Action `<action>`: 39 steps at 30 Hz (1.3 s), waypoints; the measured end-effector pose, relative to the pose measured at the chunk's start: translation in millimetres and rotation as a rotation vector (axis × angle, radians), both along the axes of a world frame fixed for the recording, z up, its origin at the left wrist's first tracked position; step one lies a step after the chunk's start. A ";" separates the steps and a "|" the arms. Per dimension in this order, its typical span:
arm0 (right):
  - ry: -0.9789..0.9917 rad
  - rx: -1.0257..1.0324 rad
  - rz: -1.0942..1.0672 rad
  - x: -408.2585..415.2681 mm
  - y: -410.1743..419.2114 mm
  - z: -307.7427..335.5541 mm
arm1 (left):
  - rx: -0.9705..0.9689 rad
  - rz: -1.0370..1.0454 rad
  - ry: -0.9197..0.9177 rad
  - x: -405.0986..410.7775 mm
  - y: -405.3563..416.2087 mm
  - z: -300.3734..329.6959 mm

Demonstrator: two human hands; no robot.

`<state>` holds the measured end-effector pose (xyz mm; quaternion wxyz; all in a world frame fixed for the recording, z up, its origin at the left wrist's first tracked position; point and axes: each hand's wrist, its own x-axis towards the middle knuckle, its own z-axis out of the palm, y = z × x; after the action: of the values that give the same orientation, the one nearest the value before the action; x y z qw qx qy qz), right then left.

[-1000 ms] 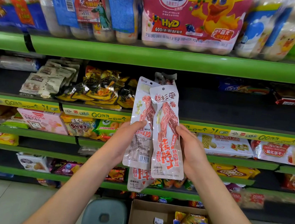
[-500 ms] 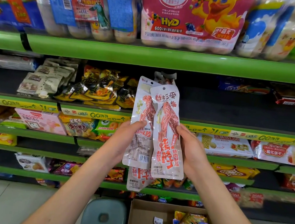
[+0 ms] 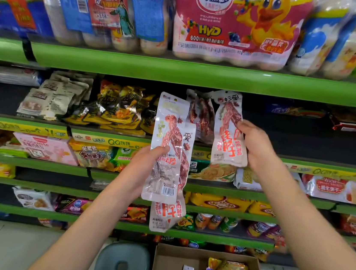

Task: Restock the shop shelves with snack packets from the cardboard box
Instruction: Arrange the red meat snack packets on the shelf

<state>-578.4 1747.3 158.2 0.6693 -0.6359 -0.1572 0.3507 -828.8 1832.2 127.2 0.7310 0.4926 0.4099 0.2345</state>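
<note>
White plastic packets with red meat pictures are in both hands. The right hand point(image 3: 258, 149) has its fingers point(image 3: 244, 126) curled round one packet point(image 3: 228, 138), pinching it by its right edge. Half a second ago that packet sat in one bunch with the others, and both hands held the bunch together. Now the right hand has pulled it away, up and to the right of the bunch, close to the green shelf edge point(image 3: 202, 75). Just below that edge is the dark shelf where a few of the same packets point(image 3: 200, 117) already stand. So I think this one is about to go there next to them.

The left hand point(image 3: 146, 167) has its thumb and fingers clamped on the packets that are left point(image 3: 168, 156). They hang well below the green shelf edge, in front of the lower shelves. At least two are there, one behind the other. I cannot count them for sure.

The cardboard box point(image 3: 170, 259) sits far below the green shelf edge, on the floor. More snacks are inside, but the picture cuts off its bottom part. The drinks above the green edge look blurry.
</note>
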 end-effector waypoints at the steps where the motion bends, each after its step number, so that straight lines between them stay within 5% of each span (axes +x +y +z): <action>1: -0.035 -0.023 -0.022 13.7 10.5 0.7 | 0.001 0.004 0.007 -1.5 0.3 -0.2; 12: -0.296 -0.335 -0.039 72.4 76.8 -16.5 | -0.058 0.079 -0.011 -27.1 18.0 -4.7; 19: -0.778 -0.611 0.136 68.7 78.8 -17.7 | -0.051 0.073 -0.030 -23.6 18.9 -5.3; 24: -0.930 -0.529 0.039 47.2 61.3 -13.5 | -0.022 0.064 -0.013 -10.5 17.4 -3.5; 28: -1.125 -0.220 -0.052 -16.1 18.0 -5.5 | -0.059 0.038 -0.041 -1.9 13.4 -1.7; 33: -1.010 -0.096 0.211 -109.2 -35.4 -15.2 | -0.046 0.003 -0.065 8.5 2.5 -2.1; 39: -0.840 -0.182 0.266 -143.5 -56.2 -38.7 | 0.002 -0.059 -0.059 19.0 -16.3 0.4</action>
<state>-721.9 1691.1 119.6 0.4377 -0.7538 -0.4640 0.1576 -809.8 1815.9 127.6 0.7489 0.4982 0.3730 0.2276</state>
